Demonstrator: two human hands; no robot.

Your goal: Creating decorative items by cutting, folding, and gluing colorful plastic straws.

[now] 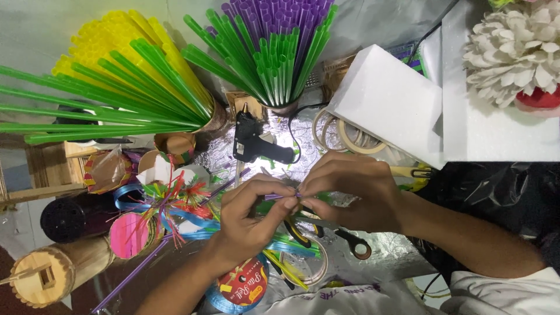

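We see fingertips of left hand (pixel 251 219) and right hand (pixel 350 189) pinching short purple straw piece (pixel 279 196) between them, above foil-covered table (pixel 385 251) centre. Scissors (pixel 332 230) lie under hands. Black glue gun (pixel 254 140) beyond; green straws (pixel 116 111) fan near far left corner.

One round red label with yellow lettering (pixel 243 284) is seen on a blue ribbon spool (pixel 224 300), bottom centre, just under the left wrist. No screens or signs are seen.
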